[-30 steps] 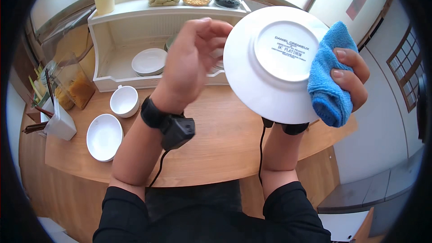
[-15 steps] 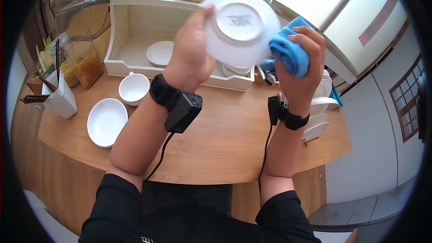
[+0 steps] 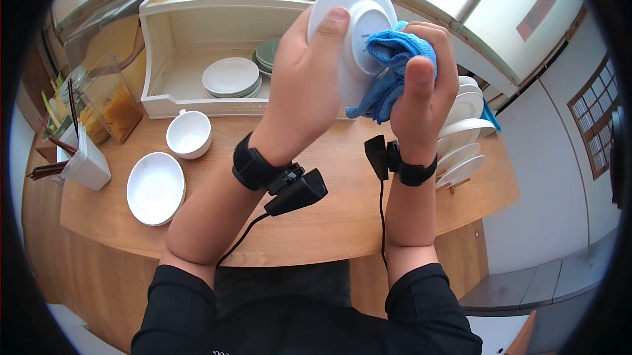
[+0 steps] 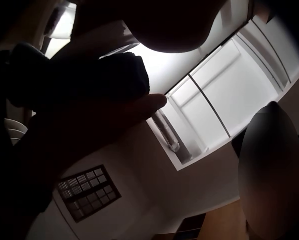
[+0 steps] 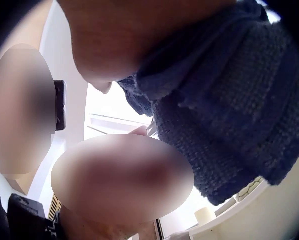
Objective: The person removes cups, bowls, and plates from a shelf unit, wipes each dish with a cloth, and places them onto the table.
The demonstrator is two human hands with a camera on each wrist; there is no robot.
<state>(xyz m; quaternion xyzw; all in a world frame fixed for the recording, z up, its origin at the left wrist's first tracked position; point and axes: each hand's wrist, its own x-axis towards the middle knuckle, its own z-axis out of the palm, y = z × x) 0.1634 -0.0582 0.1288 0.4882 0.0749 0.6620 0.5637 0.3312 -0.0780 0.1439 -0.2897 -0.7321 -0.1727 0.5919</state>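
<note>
Low in the scene, a wooden table [image 3: 342,223] is carrying a white bowl [image 3: 156,187] on the left and racked plates [image 3: 459,155] on the right; above it, the left hand [image 3: 303,85] is gripping a white plate [image 3: 359,16], underside showing, while the right hand [image 3: 434,88] is clutching a blue cloth [image 3: 388,82] against that face; wiping is seemingly going on, the next stroke calling for a steady grip.

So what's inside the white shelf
The shelf holds white plates and, to their right, green plates partly behind the left hand. Anything farther right is covered by that hand, the held plate and the cloth.
</note>
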